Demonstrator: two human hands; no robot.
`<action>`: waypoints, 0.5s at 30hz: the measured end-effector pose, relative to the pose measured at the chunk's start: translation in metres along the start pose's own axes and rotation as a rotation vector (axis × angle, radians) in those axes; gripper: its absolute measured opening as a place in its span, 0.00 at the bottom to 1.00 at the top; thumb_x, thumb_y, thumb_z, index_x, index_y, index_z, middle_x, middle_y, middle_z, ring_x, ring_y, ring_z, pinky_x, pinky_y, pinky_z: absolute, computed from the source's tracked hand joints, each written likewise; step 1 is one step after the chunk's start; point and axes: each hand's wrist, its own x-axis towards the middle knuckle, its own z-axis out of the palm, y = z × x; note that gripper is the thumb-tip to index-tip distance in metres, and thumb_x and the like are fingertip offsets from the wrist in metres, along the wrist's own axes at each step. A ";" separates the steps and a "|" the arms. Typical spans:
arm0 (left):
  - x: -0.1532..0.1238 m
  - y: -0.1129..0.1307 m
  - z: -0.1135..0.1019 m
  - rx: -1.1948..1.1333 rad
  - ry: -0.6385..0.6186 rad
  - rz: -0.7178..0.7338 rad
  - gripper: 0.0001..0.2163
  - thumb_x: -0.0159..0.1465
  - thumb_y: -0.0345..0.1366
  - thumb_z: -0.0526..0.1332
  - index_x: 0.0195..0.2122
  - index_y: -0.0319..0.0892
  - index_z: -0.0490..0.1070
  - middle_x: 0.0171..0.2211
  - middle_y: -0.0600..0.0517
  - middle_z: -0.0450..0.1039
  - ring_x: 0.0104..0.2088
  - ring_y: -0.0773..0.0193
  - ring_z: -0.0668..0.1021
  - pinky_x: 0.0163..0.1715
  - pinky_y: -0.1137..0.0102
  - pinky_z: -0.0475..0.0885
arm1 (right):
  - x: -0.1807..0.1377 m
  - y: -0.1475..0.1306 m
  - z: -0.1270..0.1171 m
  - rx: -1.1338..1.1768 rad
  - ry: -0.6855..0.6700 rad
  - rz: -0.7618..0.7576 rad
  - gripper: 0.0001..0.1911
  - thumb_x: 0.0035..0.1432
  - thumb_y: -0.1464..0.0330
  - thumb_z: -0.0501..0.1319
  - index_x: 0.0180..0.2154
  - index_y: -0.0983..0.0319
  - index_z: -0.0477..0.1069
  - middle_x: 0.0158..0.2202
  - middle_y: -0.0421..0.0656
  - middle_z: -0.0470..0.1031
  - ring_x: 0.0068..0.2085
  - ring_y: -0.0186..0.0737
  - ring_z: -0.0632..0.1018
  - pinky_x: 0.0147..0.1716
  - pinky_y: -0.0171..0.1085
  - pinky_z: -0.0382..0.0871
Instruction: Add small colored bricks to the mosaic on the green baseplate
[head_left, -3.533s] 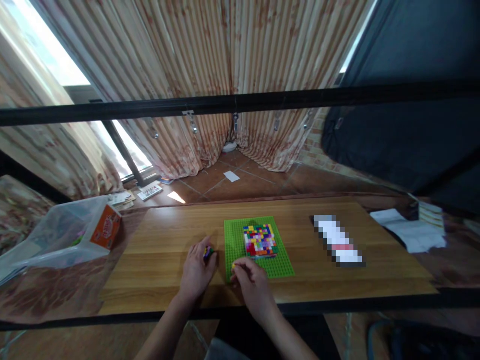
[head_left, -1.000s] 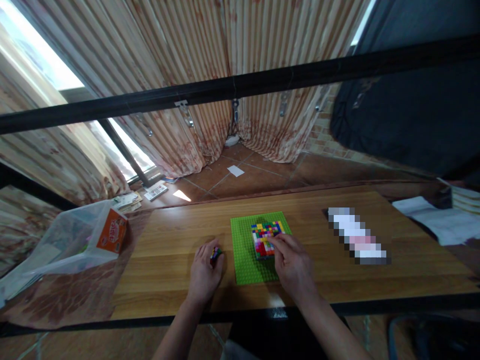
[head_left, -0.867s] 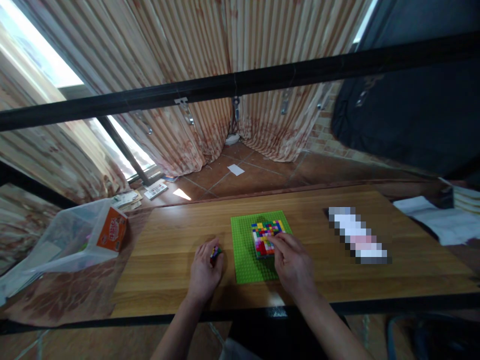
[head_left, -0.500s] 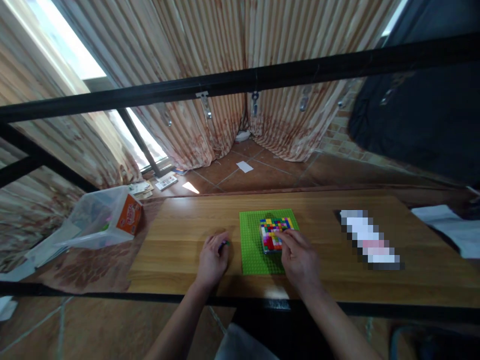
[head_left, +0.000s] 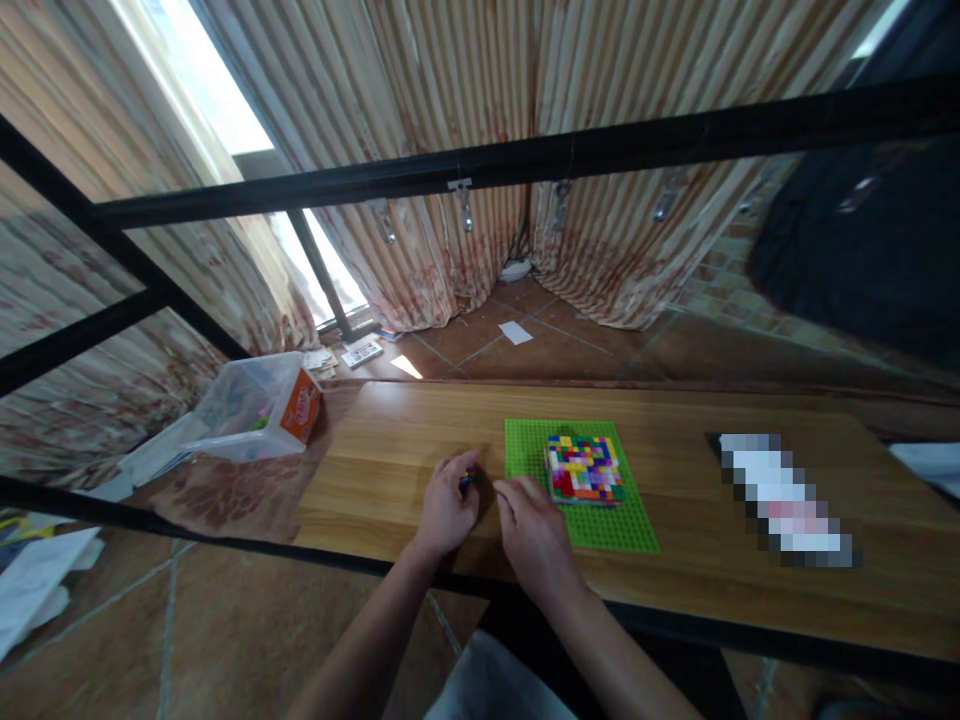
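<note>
A green studded baseplate [head_left: 525, 440] lies on the wooden table. On it sits a low, roughly square block of many-coloured building bricks [head_left: 583, 468]. Left of the plate, my left hand [head_left: 448, 508] is curled around several small dark and coloured building bricks [head_left: 469, 481], partly hidden by the fingers. My right hand [head_left: 536, 535] is just to its right, over the plate's near left edge, with thumb and forefinger pinched together. Whether a brick is between those fingertips I cannot make out. The two hands are close but apart.
A clear plastic bin [head_left: 247, 395] with an orange label stands left of the wooden table [head_left: 390, 420]. A blurred-out flat object [head_left: 784, 500] lies on the table's right side. A black metal bar [head_left: 510, 165] with hanging clips crosses in front of the curtains.
My right hand has moved left from the brick block to beside my left hand, uncovering the block. My left hand still holds its bricks. The view has shifted left.
</note>
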 end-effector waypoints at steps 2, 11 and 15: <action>0.000 -0.001 0.000 -0.004 0.018 -0.014 0.24 0.52 0.20 0.53 0.50 0.43 0.70 0.41 0.50 0.77 0.45 0.59 0.76 0.49 0.60 0.73 | 0.010 -0.005 0.015 -0.017 -0.073 0.032 0.15 0.62 0.76 0.48 0.39 0.61 0.72 0.38 0.47 0.75 0.41 0.41 0.75 0.43 0.39 0.69; 0.002 -0.002 -0.002 0.034 0.006 -0.030 0.22 0.54 0.22 0.55 0.49 0.42 0.70 0.43 0.47 0.76 0.45 0.58 0.76 0.49 0.59 0.74 | 0.039 -0.009 0.040 -0.215 -0.243 0.245 0.15 0.61 0.79 0.49 0.37 0.61 0.72 0.42 0.48 0.74 0.37 0.39 0.76 0.35 0.36 0.67; 0.003 -0.004 -0.002 0.045 0.015 -0.009 0.21 0.54 0.22 0.55 0.49 0.42 0.70 0.44 0.47 0.76 0.46 0.57 0.76 0.49 0.58 0.73 | 0.041 -0.013 0.037 -0.213 -0.240 0.257 0.13 0.61 0.78 0.50 0.37 0.61 0.72 0.41 0.47 0.74 0.36 0.38 0.76 0.34 0.35 0.66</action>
